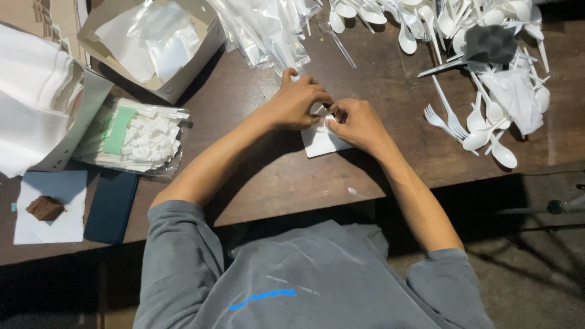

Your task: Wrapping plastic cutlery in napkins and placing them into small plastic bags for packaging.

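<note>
On the counter, both hands, left hand and right hand, pinch closed on a white napkin beside plastic cutlery.

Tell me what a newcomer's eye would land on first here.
First, the two hands meeting at the table's middle: the left hand and right hand pinch a white napkin between them. Next, the heap of white plastic cutlery at upper right, with a grey sponge on top. At far left, a brown lump sits on white paper.
</note>
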